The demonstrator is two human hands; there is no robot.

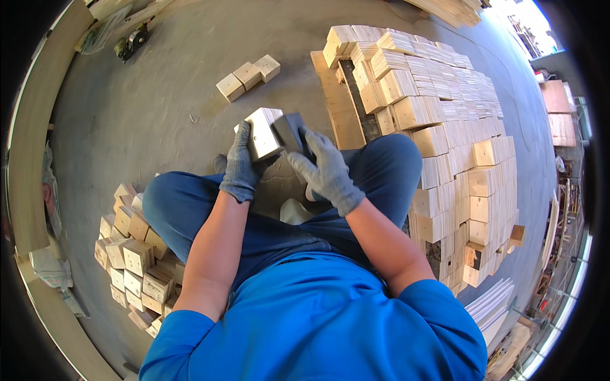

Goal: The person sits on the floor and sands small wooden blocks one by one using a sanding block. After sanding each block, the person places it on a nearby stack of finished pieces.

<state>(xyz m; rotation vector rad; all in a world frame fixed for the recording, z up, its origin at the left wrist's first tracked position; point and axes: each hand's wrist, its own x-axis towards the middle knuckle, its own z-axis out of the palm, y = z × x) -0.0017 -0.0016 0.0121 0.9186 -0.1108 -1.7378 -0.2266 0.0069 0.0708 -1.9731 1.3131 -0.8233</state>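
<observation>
In front of my bent knees, my left hand [241, 163] in a grey knitted glove grips a pale wooden block [262, 133] by its left side and underside. My right hand [326, 167], gloved alike, has its fingers around the right side of a dark grey rectangular block [290, 132] that resembles a sanding block. The dark block's left edge meets, or nearly meets, the wooden block's right side; actual contact cannot be made out. Both blocks are held above the floor, slightly tilted.
Three wooden blocks [248, 75] lie in a row on the concrete floor [171, 95] ahead. Stacked blocks [457, 133] rise in rows on my right, beside a wooden board [338, 101]. A loose heap of blocks [138, 254] is at my left. A dark power tool [132, 42] lies far left.
</observation>
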